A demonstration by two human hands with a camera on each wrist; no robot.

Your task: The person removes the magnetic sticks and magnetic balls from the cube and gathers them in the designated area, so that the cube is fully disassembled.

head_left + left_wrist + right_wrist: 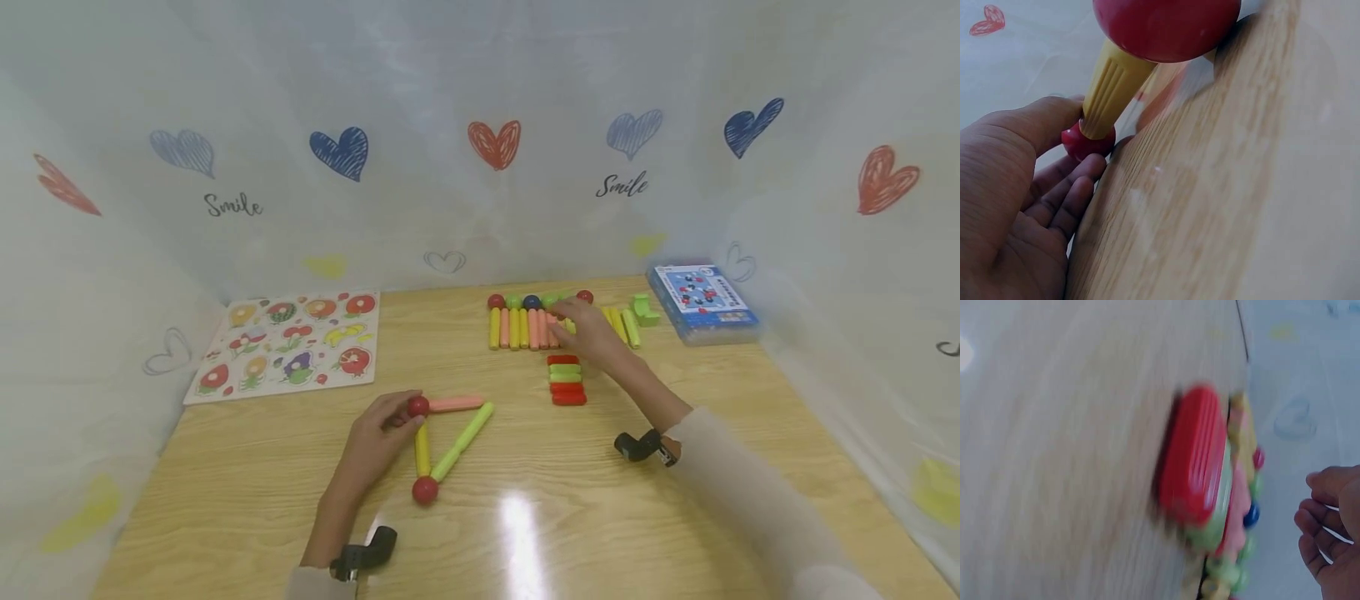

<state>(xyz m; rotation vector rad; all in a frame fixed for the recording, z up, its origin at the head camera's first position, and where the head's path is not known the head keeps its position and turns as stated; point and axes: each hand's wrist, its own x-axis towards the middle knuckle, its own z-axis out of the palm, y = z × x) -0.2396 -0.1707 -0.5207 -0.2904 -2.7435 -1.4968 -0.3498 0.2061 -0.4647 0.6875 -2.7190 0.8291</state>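
Observation:
My left hand (372,439) pinches a red ball (418,406) at the far corner of a shape lying on the table. From that ball run a pink stick (456,403) to the right and a yellow stick (422,450) toward me. The yellow stick ends at a second red ball (425,490), from which two lime-green sticks (462,442) in line slant up near the pink stick's end. Over the row of coloured sticks (513,329) hovers my right hand (591,331), fingers loosely bent; in the right wrist view nothing shows in it.
Behind the stick row stand several balls, among them a dark blue ball (532,302). Short red and green sticks (566,379) lie stacked nearer me. A fruit puzzle board (300,342) is at left; a green clip-like piece (643,310) and a boxed set (705,302) sit at back right.

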